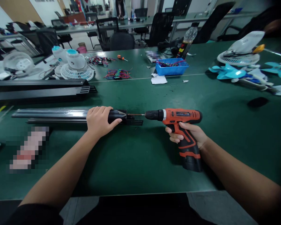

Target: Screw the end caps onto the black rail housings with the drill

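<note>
My right hand (189, 134) is wrapped round the grip of an orange and black cordless drill (181, 115), which points left. A long thin bit (137, 114) runs from its chuck to the end of a dark metal profile (53, 112). Over the right end of that profile lies my left hand (99, 121), fingers folded across the top and thumb along the near side. A thinner black strip (58, 120) with a slotted end lies just in front of the profile. Whether the bit's tip touches a screw is too small to tell.
Black channels (37, 89) lie behind at left. Farther back are white fan parts (76, 67), wired circuit boards (118, 74), an orange screwdriver (122, 57), a blue bin (172, 67) and a bottle (186, 42). Blue fan blades (227, 72) lie at right, a blurred-out object (29, 148) at front left.
</note>
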`<state>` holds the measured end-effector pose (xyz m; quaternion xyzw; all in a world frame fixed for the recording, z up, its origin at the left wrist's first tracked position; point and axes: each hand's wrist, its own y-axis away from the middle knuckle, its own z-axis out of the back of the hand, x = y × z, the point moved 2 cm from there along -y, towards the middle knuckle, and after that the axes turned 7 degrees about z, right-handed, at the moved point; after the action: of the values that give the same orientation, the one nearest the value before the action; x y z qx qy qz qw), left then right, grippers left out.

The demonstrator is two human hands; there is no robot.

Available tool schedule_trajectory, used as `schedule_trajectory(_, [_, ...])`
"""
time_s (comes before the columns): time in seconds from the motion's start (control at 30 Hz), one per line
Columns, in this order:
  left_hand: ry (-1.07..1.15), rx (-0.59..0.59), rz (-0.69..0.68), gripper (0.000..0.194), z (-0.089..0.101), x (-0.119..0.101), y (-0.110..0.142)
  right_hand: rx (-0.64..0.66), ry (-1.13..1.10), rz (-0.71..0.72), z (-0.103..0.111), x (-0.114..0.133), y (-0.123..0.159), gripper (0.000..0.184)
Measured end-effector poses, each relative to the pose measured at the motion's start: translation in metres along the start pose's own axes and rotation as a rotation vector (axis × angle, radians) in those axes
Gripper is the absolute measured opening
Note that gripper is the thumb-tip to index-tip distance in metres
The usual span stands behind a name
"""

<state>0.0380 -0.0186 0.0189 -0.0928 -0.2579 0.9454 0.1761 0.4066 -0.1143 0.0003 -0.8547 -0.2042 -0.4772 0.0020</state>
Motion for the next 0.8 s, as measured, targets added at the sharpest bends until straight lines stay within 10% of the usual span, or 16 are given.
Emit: schedule_trajectory(0.8, [0.025,0.035,-0.001,0.067,0.003,-0.001,-0.002,-0.009,-0.005,-0.013,-0.007,0.002,0.003,0.036])
